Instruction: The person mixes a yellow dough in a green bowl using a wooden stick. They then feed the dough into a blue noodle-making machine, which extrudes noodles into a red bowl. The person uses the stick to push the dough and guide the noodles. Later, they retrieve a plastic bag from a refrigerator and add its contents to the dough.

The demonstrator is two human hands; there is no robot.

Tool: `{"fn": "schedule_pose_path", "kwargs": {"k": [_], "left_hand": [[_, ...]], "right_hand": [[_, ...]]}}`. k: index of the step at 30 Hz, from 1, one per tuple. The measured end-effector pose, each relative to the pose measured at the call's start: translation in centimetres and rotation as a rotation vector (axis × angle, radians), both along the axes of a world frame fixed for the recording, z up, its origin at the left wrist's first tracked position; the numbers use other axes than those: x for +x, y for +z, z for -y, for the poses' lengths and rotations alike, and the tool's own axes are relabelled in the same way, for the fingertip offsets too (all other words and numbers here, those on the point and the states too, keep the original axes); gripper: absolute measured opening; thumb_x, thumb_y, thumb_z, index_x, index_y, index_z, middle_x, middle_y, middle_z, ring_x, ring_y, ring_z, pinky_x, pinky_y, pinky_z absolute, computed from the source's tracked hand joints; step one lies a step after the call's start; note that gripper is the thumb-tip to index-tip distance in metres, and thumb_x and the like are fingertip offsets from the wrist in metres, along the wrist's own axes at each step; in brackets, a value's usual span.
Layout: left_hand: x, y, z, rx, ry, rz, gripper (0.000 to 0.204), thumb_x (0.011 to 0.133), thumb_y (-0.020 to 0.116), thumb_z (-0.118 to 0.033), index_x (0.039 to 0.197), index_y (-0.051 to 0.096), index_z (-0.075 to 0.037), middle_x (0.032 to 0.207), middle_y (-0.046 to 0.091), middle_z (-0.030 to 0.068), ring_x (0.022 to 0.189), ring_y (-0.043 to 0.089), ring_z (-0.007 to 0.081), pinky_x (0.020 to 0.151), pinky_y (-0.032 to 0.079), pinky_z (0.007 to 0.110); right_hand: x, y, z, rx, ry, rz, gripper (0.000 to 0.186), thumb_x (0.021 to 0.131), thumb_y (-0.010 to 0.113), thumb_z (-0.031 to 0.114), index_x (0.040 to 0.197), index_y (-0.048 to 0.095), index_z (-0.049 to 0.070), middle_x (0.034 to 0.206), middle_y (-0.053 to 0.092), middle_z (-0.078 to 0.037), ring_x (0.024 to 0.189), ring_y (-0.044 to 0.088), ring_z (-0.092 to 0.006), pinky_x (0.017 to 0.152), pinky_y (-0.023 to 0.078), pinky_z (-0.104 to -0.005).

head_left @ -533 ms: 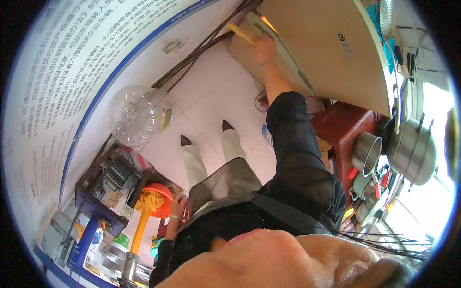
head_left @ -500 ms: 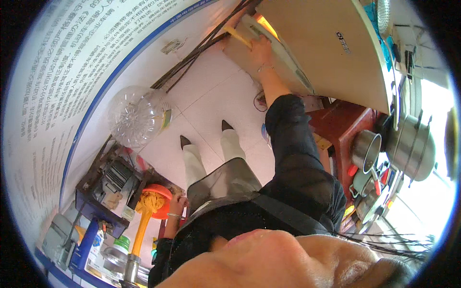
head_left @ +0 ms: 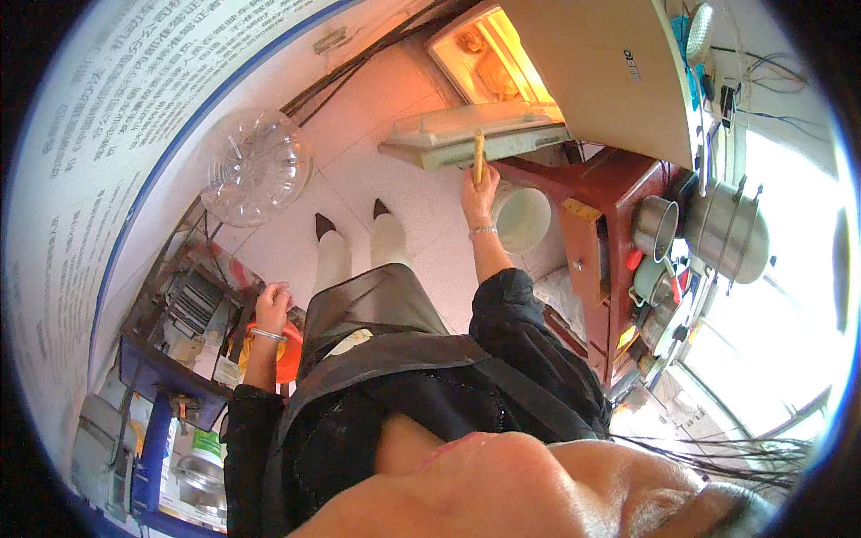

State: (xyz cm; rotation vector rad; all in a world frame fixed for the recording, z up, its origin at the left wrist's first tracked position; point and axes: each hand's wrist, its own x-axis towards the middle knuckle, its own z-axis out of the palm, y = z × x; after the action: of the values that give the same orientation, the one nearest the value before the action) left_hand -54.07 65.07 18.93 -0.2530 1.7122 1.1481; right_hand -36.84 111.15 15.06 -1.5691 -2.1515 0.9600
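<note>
My right hand [head_left: 481,199] is closed around a slim yellow stick-like thing [head_left: 479,154] that points away from me. It is right at the near edge of an open fridge door [head_left: 448,133]. Behind the door the fridge compartment [head_left: 502,56] glows orange, and bagged, rounded items [head_left: 496,76] lie inside. Over at the left, my left hand [head_left: 273,307] is raised above an orange-red basin [head_left: 288,360], its fingers loosely extended and nothing visible in them. Something yellow in the basin is mostly hidden by that wrist.
A white bucket [head_left: 523,220] stands beside a dark red cabinet [head_left: 619,193] on the right. Steel pots [head_left: 731,231] sit on top. A large clear plastic bottle [head_left: 257,168] is by the left wall. Dark cables [head_left: 359,65] run along the wall's foot.
The fridge door has swung toward me, revealing the lit inside. My right hand has come nearer with the yellow stick-like thing. My left hand has risen from beside the basin.
</note>
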Motion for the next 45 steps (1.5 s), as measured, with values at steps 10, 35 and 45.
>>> {"fn": "schedule_pose_path", "kwargs": {"k": [10, 35, 45], "left_hand": [[0.9, 0.5, -2.4, 0.035, -0.169, 0.113, 0.023, 0.092, 0.050, -0.011, 0.110, 0.058, 0.002, 0.084, 0.063, 0.0071, 0.069, 0.061, 0.0116, 0.063, 0.051, 0.025], [0.4, -7.2, -3.6, -0.757, -0.362, 0.189, 0.023, 0.089, 0.056, -0.018, 0.101, 0.061, 0.001, 0.083, 0.066, 0.0161, 0.076, 0.063, 0.0284, 0.070, 0.049, 0.041], [0.6, -16.0, -7.9, -0.813, -0.324, 0.265, 0.024, 0.090, 0.056, -0.020, 0.103, 0.060, 0.000, 0.085, 0.066, 0.0149, 0.077, 0.063, 0.0274, 0.069, 0.049, 0.041]], "right_hand": [[10.7, -2.8, 1.7, -0.137, -0.212, 0.222, 0.047, 0.088, 0.061, 0.030, 0.127, 0.052, 0.006, 0.133, 0.038, -0.027, 0.126, 0.039, -0.0387, 0.101, 0.037, -0.0432], [-10.7, -36.2, -29.7, -0.103, -0.023, 0.617, 0.022, 0.085, 0.055, 0.022, 0.098, 0.062, 0.006, 0.103, 0.062, -0.020, 0.098, 0.061, -0.0389, 0.081, 0.051, -0.0479], [-11.3, -46.9, -44.5, -0.042, -0.133, 0.416, 0.033, 0.082, 0.059, 0.030, 0.100, 0.062, 0.003, 0.092, 0.064, -0.022, 0.080, 0.064, -0.0390, 0.074, 0.051, -0.0461]]}}
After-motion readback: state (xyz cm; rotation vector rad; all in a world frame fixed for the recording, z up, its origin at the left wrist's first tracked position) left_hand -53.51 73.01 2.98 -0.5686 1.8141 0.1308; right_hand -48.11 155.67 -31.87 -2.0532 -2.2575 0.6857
